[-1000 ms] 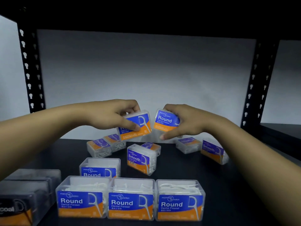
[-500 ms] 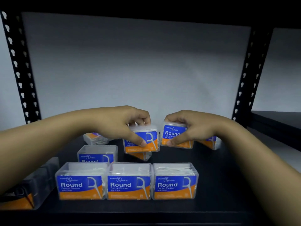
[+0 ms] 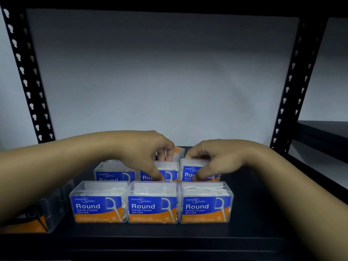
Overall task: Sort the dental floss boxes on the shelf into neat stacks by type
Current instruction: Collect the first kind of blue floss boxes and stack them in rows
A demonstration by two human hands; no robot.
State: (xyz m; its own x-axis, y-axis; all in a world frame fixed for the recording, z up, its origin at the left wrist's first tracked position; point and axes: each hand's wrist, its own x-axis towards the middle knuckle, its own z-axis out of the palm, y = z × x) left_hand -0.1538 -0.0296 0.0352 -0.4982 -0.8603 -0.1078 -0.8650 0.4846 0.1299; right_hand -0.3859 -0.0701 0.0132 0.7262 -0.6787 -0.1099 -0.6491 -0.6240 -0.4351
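A black perforated upright (image 3: 28,80) is seen at the left of the rack, slanting in the wide-angle view, with keyhole slots lined down its face. A matching black upright (image 3: 293,87) is seen at the right. Between them a pale grey-white wall (image 3: 162,72) is shown behind the rack, evenly lit and darker towards its top. A dark band of the upper shelf board (image 3: 169,3) is laid across the top of the view. To the far right, beyond the right upright, a dark neighbouring shelf board (image 3: 325,129) is seen at about the same height, with more pale wall above it.
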